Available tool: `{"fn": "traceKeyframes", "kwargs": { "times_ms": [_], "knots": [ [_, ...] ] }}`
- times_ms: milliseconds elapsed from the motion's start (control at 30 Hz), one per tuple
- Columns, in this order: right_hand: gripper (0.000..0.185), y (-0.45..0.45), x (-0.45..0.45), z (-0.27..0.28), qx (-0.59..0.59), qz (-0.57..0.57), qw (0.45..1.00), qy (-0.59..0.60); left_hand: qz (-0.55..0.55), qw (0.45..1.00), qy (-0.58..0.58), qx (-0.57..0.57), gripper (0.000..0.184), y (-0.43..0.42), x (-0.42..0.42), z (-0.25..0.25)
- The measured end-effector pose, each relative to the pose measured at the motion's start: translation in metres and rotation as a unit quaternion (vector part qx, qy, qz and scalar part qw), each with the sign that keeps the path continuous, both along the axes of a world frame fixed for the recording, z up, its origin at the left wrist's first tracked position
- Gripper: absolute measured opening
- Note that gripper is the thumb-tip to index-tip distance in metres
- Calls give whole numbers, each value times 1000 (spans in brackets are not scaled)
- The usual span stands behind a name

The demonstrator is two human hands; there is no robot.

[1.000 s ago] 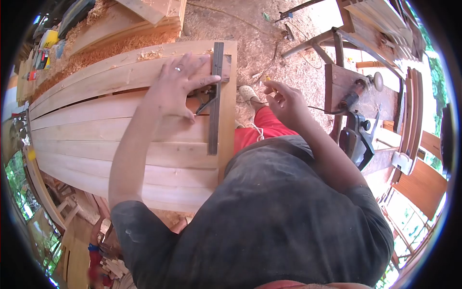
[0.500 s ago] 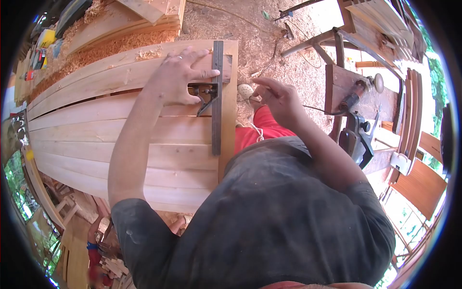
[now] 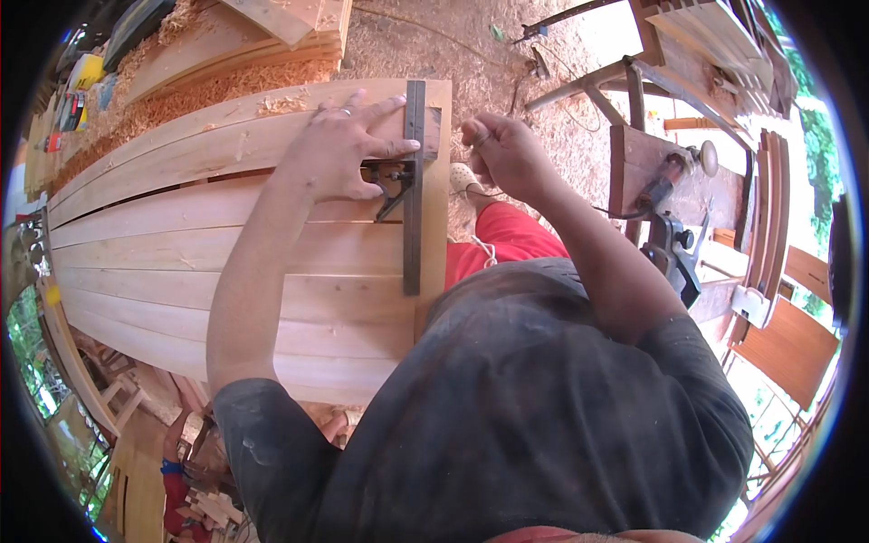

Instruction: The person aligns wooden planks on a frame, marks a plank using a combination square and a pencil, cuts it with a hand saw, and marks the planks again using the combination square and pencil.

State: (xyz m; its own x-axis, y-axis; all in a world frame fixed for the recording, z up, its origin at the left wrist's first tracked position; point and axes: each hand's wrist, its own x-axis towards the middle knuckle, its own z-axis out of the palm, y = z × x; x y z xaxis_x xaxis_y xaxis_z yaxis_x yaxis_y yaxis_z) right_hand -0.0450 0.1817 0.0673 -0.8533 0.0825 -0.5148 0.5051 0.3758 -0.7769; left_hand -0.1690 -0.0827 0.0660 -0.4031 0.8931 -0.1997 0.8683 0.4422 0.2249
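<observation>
My left hand [image 3: 348, 149] lies spread over the pale wooden panel [image 3: 190, 253], near its right end. Its fingers and thumb hold a combination square [image 3: 413, 235] against the boards, the long dark blade running across them. The square's head [image 3: 391, 185] shows between thumb and index finger. Just off the panel's right edge, my right hand [image 3: 511, 158] is raised with its fingers curled together. What it holds, if anything, is hidden.
Wood shavings cover the floor [image 3: 407, 45]. At the right, a power tool [image 3: 668, 181] and a hand plane [image 3: 672, 249] lie on a wooden bench [image 3: 634, 163]. Stacked boards [image 3: 262, 45] stand at upper left. Another person's red clothing [image 3: 176, 498] shows at lower left.
My right hand has drawn its fingers in and shifted slightly left, staying beside the panel. My left hand and the square keep their place on the boards.
</observation>
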Motion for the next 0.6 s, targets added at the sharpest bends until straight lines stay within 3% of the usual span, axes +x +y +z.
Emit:
{"fn": "traceKeyframes", "kwargs": {
  "times_ms": [67,100,300,500,600],
  "knots": [
    [36,-1,0,5,111,69,991,1,1,1000,1,1,84,0,1,1],
    [34,-6,4,1,162,76,978,106,3,1000,2,1,84,0,1,1],
    [33,-16,-12,-3,152,57,978,128,10,1000,-21,-5,85,1,-1,1],
    [29,-24,-32,-20,248,78,942,213,20,999,-36,29,83,1,-1,-1],
    [25,-30,-38,-24,271,84,938,200,30,998,-35,34,83,1,2,1]
  ]
}}
